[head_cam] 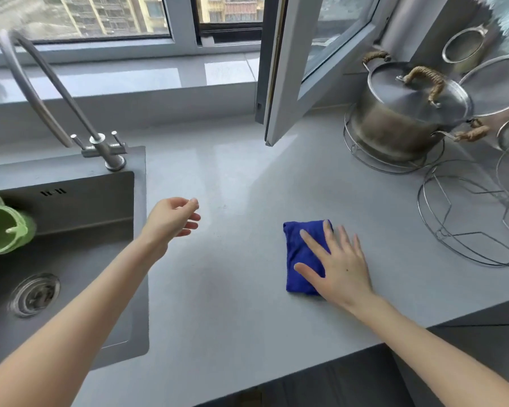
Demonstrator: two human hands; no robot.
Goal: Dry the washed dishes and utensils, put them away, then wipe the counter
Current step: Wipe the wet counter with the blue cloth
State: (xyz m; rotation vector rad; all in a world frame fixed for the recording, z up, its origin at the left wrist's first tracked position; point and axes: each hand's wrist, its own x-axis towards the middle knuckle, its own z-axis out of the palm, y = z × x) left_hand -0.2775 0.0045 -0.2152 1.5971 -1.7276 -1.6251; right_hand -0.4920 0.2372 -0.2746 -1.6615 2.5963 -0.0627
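Note:
A folded blue cloth [299, 254] lies on the grey counter [224, 289], right of centre. My right hand [340, 265] rests flat on the cloth's right half, fingers spread and pressing down. My left hand [174, 218] hovers above the counter just right of the sink, fingers loosely curled and empty. A steel pot with a lid [409, 110] and rope-wrapped handles stands on a wire trivet at the back right.
A dark sink [71, 259] with a tall faucet [100, 145] fills the left; a green cup [3, 230] hangs at its left edge. An open window sash [285, 83] juts over the counter. Wire racks [470, 218] and strainers crowd the right. The counter's front edge runs diagonally below my right arm.

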